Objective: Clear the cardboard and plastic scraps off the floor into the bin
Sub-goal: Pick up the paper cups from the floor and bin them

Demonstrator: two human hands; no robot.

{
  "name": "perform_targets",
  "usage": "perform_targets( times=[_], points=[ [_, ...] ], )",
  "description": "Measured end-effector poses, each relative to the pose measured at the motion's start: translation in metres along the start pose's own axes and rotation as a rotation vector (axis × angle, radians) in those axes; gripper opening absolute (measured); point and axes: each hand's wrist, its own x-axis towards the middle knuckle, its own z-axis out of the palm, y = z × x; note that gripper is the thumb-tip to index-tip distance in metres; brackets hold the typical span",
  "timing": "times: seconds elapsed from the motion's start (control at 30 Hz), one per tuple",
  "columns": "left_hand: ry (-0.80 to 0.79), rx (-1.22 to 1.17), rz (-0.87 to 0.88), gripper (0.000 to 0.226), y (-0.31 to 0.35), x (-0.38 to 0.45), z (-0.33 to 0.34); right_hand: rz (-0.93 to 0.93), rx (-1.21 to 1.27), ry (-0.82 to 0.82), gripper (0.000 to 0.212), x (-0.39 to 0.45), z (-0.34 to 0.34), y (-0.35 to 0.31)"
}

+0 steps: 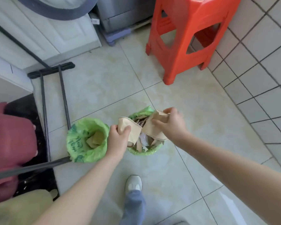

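two small round bins lined with bright green plastic bags stand side by side on the pale tiled floor (pixel 152 62). the left bin (pixel 75 143) holds only a folded piece of brown cardboard (pixel 96 138) lying at the bottom of its liner, with green print showing on the bag's inner wall. the right bin (pixel 146 152) is packed nearly to the rim with brown cardboard strips and pale scraps (pixel 144 142) standing on end and leaning against each other; part of its green liner pokes up at the far side.

both hands are over the right bin. the left hand (pixel 118 138) has its grip closed round a crumpled brown paper cup with a white rolled rim (pixel 124 125), thumb on the near side and fingers curled behind it, the cup tilted with its mouth up and to the right. the right hand (pixel 170 122) has its grip closed on a second brown paper cup (pixel 152 127), pinched near its crushed base, its rimmed mouth pointing down toward the scraps in the bin. the two cups touch each other above the bin.

a red plastic stool (pixel 188 38) stands farther off on the floor near the white tiled wall. a black metal frame (pixel 62 95) lies just left of the left bin. a grey sneaker (pixel 133 184) and blue trouser leg show below the bins.
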Motion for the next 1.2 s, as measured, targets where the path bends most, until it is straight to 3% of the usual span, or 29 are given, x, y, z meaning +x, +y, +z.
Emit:
perform_targets(
  times=[0.17,0.37,0.5,0.67,0.93,1.2],
  points=[
    [0.137,-0.067,-0.134,0.024,-0.048,0.024,-0.065,-0.005,-0.049,-0.192,0.061,0.009,0.087,-0.032],
    [0.273,-0.162,-0.311,0.037,-0.104,0.071,-0.12,0.024,-0.045,-0.377,0.061,0.028,0.185,-0.047],
    [0.306,-0.152,-0.384,0.053,-0.127,0.098,-0.139,0.063,-0.062,-0.424,0.059,0.047,0.237,-0.052],
    [0.352,-0.1,-0.416,0.043,-0.141,0.125,-0.154,0.127,-0.151,-0.46,0.059,0.07,0.288,-0.057],
    [0.287,-0.029,-0.449,0.037,-0.146,0.142,-0.166,0.14,-0.307,-0.516,0.05,0.091,0.303,-0.058],
    [0.169,0.05,-0.409,0.025,-0.096,0.124,-0.167,0.149,-0.377,-0.52,0.039,0.083,0.258,-0.085]
  ],
)
